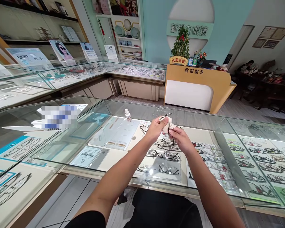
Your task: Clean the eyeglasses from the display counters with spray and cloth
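Above the glass counter, my left hand [158, 127] pinches a cream cloth [170, 121] that is folded around part of a pair of dark-framed eyeglasses [169, 139]. My right hand [180, 138] is closed at the lower edge of the cloth, its thumb and finger on the eyeglasses. Much of the frame is hidden by the cloth and my fingers. A small white bottle [128, 115] stands upright on the glass, left of my hands. Beneath the glass lie several rows of eyeglasses [168, 170].
A glass display counter [194, 187] runs across in front of me, with a folded card stand [38, 128] on its left. More display cases [137, 73] line the left and back. Beyond the floor stands a yellow-and-white cashier desk [190, 93]. A person [247, 65] sits at the far right.
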`<state>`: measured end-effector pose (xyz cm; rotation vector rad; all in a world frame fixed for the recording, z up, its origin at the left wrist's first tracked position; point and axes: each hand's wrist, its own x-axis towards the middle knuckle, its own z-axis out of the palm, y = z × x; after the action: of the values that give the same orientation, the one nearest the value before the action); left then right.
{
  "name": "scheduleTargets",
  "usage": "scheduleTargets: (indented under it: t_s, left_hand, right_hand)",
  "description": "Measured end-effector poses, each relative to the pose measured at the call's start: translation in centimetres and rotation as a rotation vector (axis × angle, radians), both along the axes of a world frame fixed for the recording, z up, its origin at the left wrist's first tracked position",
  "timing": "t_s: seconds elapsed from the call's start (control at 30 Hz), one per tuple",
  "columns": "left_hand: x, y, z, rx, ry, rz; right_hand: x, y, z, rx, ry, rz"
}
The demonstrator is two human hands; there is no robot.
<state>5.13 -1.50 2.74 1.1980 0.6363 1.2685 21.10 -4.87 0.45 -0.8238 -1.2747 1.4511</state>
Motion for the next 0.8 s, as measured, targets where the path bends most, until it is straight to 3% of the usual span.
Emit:
scheduleTargets:
  t_s: [0.23,0.6,0.8]
  left_hand:
    - [-0.3,0.6,0.0,-0.031,-0.089,-0.117]
    - [0.5,-0.3,0.3,-0.029,-0.034,0.056]
    - [0.5,0.1,0.0,-0.029,-0.067,0.076]
  right_hand:
    - [0.1,-0.2,0.9,-0.077,0.103,-0.079]
    - [-0.1,0.1,-0.5,-0.014,0.018,-0.027]
    - [-0.2,-0.1,0.2,0.001,0.025,-0.019]
